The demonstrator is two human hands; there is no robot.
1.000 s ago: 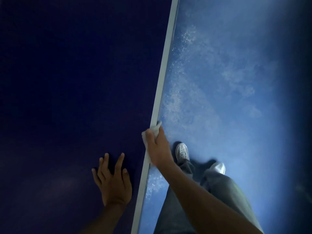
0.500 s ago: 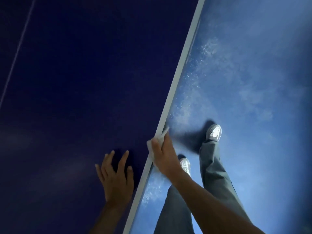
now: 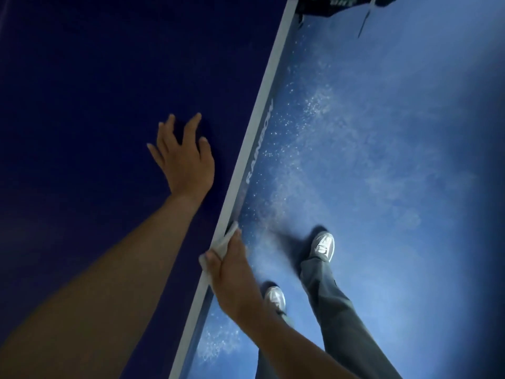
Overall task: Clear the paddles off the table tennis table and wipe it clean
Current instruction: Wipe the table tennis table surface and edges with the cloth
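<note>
The dark blue table tennis table (image 3: 90, 99) fills the left of the view, its white edge line (image 3: 262, 105) running diagonally from top right to bottom. My right hand (image 3: 232, 272) grips a small white cloth (image 3: 225, 242) and presses it against that edge. Flat on the tabletop, fingers spread, my left hand (image 3: 185, 157) rests a little further along, close to the edge. No paddles are in view.
Right of the table lies a blue floor (image 3: 382, 160) with pale dusty speckles. My legs in grey trousers and two white shoes (image 3: 323, 246) stand beside the table. A dark net post fitting (image 3: 336, 5) sits at the table's edge at the top.
I have stepped forward along the table's side. My left hand has slid further ahead on the tabletop, and my right hand with the cloth follows along the edge. The net fitting has come into view.
</note>
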